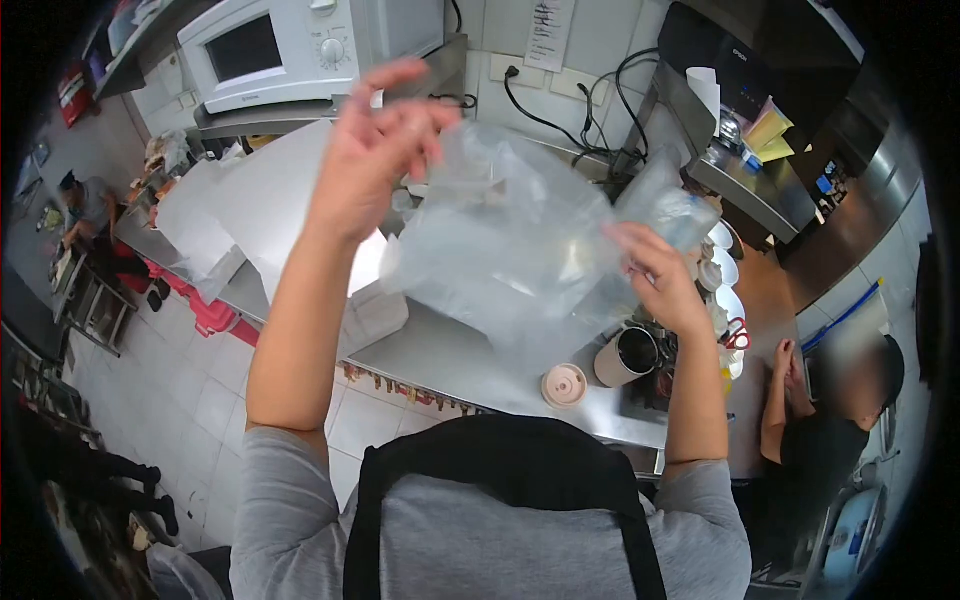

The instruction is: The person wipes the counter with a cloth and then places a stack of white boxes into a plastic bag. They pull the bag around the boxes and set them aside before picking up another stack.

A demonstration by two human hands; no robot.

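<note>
Above the metal table, a translucent plastic bag spreads sideways between the left hand and right hand, both at its edges; fingers part-curled, blurred, their grip impossible to tell.

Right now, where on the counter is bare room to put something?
The steel counter's front strip, between white pack and pink lid. Right of the lid is crowded: cup, bowls. The plastic bag veils the middle.
</note>
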